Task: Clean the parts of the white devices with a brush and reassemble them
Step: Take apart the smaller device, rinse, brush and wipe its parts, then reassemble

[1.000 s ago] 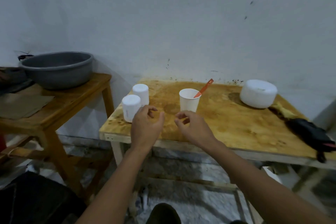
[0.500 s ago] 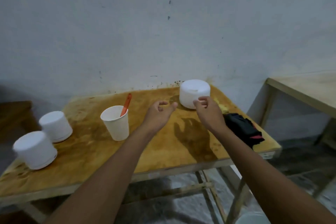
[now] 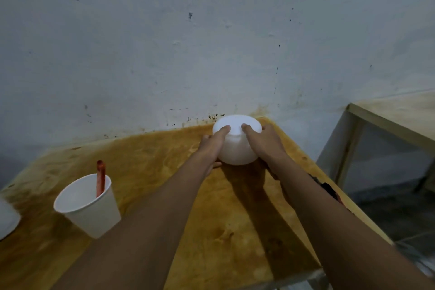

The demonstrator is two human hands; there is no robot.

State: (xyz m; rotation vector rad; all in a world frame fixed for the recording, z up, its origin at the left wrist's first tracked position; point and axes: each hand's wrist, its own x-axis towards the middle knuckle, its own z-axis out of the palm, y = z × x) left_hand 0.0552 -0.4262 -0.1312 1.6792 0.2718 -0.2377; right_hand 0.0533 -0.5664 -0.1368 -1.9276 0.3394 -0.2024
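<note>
A round white device (image 3: 237,146) is at the back right of the wooden table (image 3: 235,231), near the wall. My left hand (image 3: 213,145) grips its left side and my right hand (image 3: 263,142) grips its right side, thumbs pressed on its top. It looks tilted toward me, with a shadow under it. A white paper cup (image 3: 88,205) stands at the front left with a red brush handle (image 3: 100,178) sticking out of it. The edge of another white device (image 3: 6,221) shows at the far left.
A dark cloth (image 3: 329,189) lies by the table's right edge, mostly hidden behind my right forearm. A second pale wooden table (image 3: 397,120) stands to the right across a gap. The stained wall runs right behind the device.
Both hands reached forward and closed on the round white device, which they only hovered near half a second ago. My view has moved closer and to the right.
</note>
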